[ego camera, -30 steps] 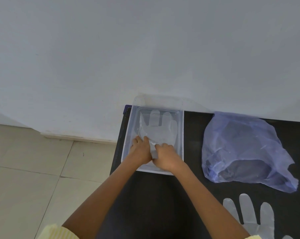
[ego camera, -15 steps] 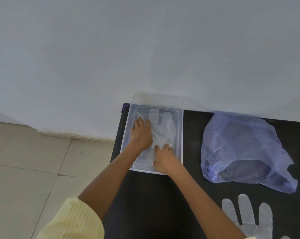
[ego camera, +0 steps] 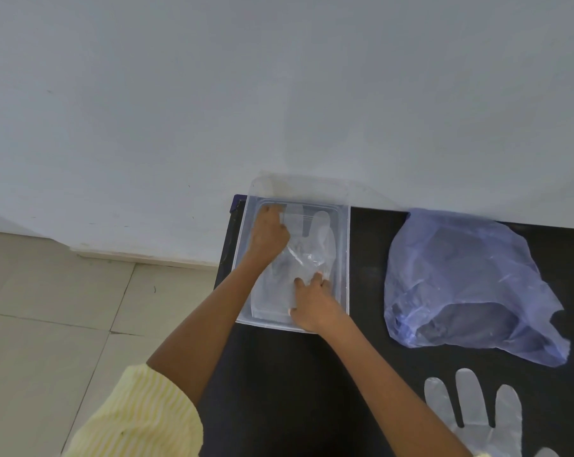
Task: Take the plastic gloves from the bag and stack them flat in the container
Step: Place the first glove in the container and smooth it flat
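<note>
A: Step in hand?
B: Flattening top glove [ego camera: 322, 232] inside clear container [ego camera: 347, 258], far left corner of black table [ego camera: 295, 390].
A: Hands?
B: Right hand [ego camera: 313, 308] open, straight fingers pressing down on glove's palm area, near right side. Left hand [ego camera: 268, 235] curled at glove's finger end, far left of container. Pinching the film or just knuckling it down? Cannot tell.
A: How to do it well?
B: Pin the near end with right, sweep left outward along the glove fingers, push air out. Start from the crinkled patch [ego camera: 303, 258] mid-glove, between the hands. Go light. Expect thin film to cling to skin and lift on release, so peel hands off slowly. Line up with any layer beneath. Too transparent to count layers.
A: Rest?
B: Blue bag [ego camera: 460, 275] well right of container, mouth toward camera, contents unreadable. Spare glove [ego camera: 470, 410] flat on table, bottom right, apart from bag. Judging task unfinished.
</note>
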